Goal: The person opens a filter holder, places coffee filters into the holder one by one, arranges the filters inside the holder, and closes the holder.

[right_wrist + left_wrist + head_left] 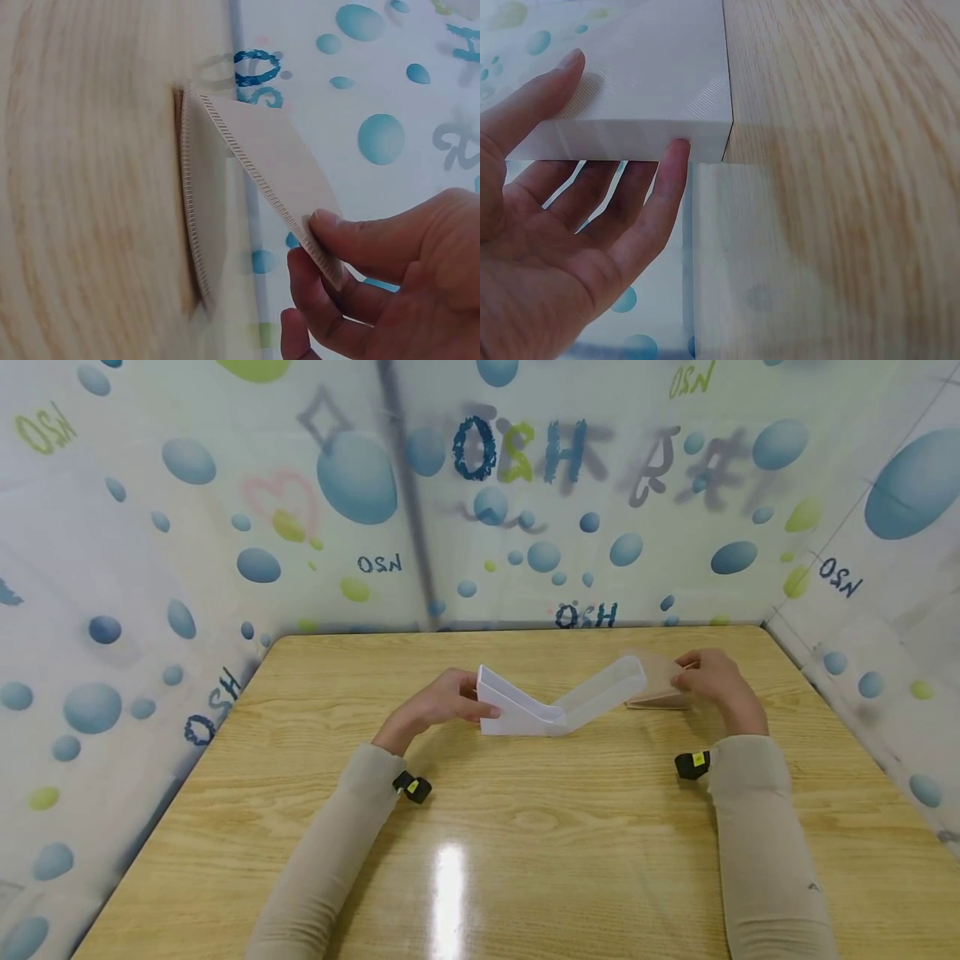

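Near the far middle of the table, a white box (517,720) stands with its translucent lid (600,695) swung out to the right. My left hand (444,695) grips the box's left end. The thumb lies against one face and the fingers against the edge, as the left wrist view shows. To the right of the lid, my right hand (717,683) pinches a light-brown paper coffee filter (274,161) with a crimped edge between thumb and fingers. That filter slants up from more filters (196,206) lying on the table; how many is hidden.
The wooden table (540,827) carries a bright light reflection near its front. A patterned cloth wall (525,527) rises right behind the table's far edge, with further cloth on both sides. Small black wrist cameras (414,787) sit at both cuffs.
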`<state>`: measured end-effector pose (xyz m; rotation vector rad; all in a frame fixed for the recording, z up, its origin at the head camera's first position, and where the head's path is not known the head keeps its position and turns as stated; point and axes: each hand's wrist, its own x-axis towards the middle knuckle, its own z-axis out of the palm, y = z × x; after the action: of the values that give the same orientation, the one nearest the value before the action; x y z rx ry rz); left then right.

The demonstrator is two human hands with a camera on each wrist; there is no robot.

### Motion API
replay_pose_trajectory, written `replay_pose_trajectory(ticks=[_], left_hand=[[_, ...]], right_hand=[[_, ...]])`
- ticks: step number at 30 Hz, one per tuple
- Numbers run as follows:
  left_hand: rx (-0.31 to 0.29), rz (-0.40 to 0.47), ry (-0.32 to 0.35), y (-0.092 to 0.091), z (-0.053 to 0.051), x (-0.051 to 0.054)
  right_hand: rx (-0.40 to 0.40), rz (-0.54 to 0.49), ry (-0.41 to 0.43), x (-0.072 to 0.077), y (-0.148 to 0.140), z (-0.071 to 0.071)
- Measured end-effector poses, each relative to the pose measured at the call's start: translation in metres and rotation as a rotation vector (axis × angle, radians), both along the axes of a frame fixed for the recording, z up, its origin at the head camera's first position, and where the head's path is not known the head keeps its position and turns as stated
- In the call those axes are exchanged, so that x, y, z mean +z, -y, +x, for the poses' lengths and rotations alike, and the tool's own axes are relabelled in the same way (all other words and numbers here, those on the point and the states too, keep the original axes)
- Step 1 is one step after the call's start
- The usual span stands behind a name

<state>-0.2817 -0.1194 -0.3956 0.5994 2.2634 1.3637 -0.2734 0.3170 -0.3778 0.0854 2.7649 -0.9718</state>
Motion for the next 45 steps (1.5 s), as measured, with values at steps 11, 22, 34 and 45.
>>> replay_pose_trajectory(ticks=[11, 22, 34, 45], left_hand=[[-0.003, 0.002, -0.006, 0.000, 0.000, 0.000], [-0.012, 0.018, 0.006, 0.000, 0.000, 0.000], [-0.007, 0.010, 0.008, -0.001, 0.000, 0.000], [-0.003, 0.007, 0.008, -0.001, 0.000, 0.000]], right_hand=[[-0.043, -0.018, -0.101, 0.019, 0.006, 0.007], [-0.117, -0.030, -0.244, 0.041, 0.016, 0.019], [-0.119, -0.055, -0.406, 0.057, 0.028, 0.028], [-0.156, -0.082, -0.549, 0.068, 0.038, 0.035]])
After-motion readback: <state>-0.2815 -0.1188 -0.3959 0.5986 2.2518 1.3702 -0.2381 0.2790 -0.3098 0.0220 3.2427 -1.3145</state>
